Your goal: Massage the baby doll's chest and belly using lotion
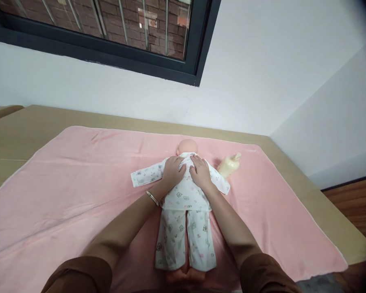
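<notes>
White shirt (185,197) lies under left hand (173,171) and right hand (201,172), spread flat.

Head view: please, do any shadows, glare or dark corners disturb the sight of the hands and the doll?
Head view: left hand, right hand and doll look clear in soft light; head view: faint shadow beside the bottle, small bright patches in the window, dark right corners.

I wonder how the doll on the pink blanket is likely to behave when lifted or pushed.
The doll would probably resist rolling, as its sleeves spread wide. Its thin-looking trousers may flop or shift, since their legs look loose. The smooth, rounded head looks firm, so it will likely keep its shape.
</notes>
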`<state>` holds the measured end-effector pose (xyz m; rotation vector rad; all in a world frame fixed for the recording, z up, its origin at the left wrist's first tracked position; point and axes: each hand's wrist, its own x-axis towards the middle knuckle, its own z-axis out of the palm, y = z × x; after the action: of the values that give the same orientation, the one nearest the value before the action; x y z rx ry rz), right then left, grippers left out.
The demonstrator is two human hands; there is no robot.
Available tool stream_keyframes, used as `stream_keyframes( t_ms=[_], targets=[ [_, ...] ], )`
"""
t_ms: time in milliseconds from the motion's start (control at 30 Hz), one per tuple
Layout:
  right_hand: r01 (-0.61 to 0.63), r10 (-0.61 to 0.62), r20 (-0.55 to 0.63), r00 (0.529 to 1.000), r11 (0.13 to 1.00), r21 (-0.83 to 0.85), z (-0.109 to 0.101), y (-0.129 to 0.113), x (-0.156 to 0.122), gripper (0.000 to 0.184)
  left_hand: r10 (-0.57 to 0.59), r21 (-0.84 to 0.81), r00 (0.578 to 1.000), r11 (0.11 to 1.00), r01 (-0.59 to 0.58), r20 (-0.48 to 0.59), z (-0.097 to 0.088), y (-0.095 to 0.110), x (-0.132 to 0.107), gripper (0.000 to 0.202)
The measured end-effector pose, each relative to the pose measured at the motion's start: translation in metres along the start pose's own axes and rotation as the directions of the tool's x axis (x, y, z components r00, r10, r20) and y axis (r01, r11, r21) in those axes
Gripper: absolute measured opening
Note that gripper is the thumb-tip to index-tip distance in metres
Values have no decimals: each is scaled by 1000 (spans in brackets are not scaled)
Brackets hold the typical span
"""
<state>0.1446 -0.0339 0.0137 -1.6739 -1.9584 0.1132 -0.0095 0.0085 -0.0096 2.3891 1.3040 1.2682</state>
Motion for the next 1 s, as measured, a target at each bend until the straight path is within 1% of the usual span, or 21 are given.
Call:
stream_keyframes(
  t_ms=[133,400,500,567,633,700,767,833,867,900,933,967,1000],
  targets=[
    [-16,16,15,1000,1000,8,-1,0,-1,50,-31,-29,999,999,31,13,-1,2,-1,26],
    [-25,25,21,999,999,24,-1,2,0,50,-107,-63,991,992,112,83,-3,4,0,31],
    [-32,32,22,999,999,36,-1,1,1,49,-107,-57,990,992,113,92,-5,5,0,31],
    [-37,36,27,999,999,26,-4,-3,1,49,-92,-63,991,993,98,96,-6,5,2,32],
    [-40,39,54,998,999,8,-11,-9,1,49,-109,-77,989,990,117,97,-7,4,5,31],
    [-21,20,93,995,1000,9,-27,-17,0,51,-172,-91,983,980,178,68,-8,8,9,30],
    [21,-25,102,994,999,41,-51,-24,-4,57,-225,-124,974,967,224,8,-9,18,14,29],
    [52,-56,45,997,995,79,-81,-27,-10,57,-233,-202,972,954,221,-37,-10,38,18,29],
    [54,-55,7,998,994,93,-97,-25,-14,57,-229,-267,973,940,213,-32,-9,52,20,28],
    [50,-48,-21,999,994,101,-113,-21,-18,57,-230,-346,973,913,214,-4,-9,67,22,28],
    [36,-32,-45,998,994,102,-127,-14,-22,56,-238,-435,970,870,234,47,-8,84,24,26],
    [-4,13,-88,996,995,103,-141,-7,-25,56,-244,-535,963,802,266,113,-6,101,27,24],
    [-57,67,-108,992,994,95,-152,2,-28,56,-225,-640,951,703,310,213,-3,117,31,23]
  ],
)
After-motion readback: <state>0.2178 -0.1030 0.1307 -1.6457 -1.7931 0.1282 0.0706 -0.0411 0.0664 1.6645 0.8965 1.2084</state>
